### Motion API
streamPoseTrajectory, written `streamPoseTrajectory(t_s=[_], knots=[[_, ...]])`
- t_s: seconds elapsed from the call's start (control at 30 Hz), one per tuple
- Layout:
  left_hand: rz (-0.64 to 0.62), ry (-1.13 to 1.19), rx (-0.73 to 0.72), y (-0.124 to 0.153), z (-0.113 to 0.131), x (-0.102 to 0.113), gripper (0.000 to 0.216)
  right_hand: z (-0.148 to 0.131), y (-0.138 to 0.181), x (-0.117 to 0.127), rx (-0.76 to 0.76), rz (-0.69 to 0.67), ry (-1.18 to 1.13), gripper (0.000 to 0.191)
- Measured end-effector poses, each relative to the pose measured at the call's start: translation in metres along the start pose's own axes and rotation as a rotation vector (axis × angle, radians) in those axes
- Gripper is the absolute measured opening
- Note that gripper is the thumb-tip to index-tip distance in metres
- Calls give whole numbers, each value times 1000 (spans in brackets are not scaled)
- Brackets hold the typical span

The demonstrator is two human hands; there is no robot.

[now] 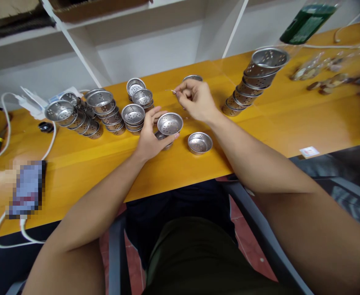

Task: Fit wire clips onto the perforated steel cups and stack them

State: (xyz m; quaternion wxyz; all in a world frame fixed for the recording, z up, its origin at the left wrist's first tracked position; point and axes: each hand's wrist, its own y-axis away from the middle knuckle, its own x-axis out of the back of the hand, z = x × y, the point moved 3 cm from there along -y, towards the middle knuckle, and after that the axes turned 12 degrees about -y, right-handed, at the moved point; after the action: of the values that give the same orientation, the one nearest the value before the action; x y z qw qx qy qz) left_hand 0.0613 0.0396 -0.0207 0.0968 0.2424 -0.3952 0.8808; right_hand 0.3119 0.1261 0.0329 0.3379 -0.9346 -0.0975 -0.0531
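My left hand [150, 139] is curled round a small perforated metal cup [170, 124], its thumb along the near side and its fingers at the far side. Beneath that cup, partly hidden by the hand, is more of the same metalware. My right hand [196, 98] is closed in a pinch just behind and to the right. From its fingertips sticks a thin, pale, wire-like piece [173, 91], too small to identify. One single metal cup [200, 143] sits on the table nearer my body. Another cup [193, 78] is half hidden behind my right hand.
Stacks of perforated cups [100, 102] stand to the left, and a tall leaning stack [259, 78] to the right. Farther right are a bottle with a green label [309, 22] and small clear bags [311, 67]. A phone [28, 186] with white cables lies at left.
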Motion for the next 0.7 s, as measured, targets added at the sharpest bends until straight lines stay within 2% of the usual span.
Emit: streamPoseTrajectory(t_s=[0.13,0.27,0.37,0.57,0.7], knots=[[55,29,-65,-4,-9,10,128,-25,2,-2,21,-5,-55,57],[70,23,-67,-7,-11,21,123,-62,11,-11,-25,-73,-62,45],[69,19,-69,-7,-12,22,118,-81,17,-19,-56,-132,-9,35],[78,21,-98,-8,-11,18,105,-88,19,-28,-106,-213,112,20],[83,-4,-81,-9,-2,21,107,-87,20,-30,-126,-205,148,18]])
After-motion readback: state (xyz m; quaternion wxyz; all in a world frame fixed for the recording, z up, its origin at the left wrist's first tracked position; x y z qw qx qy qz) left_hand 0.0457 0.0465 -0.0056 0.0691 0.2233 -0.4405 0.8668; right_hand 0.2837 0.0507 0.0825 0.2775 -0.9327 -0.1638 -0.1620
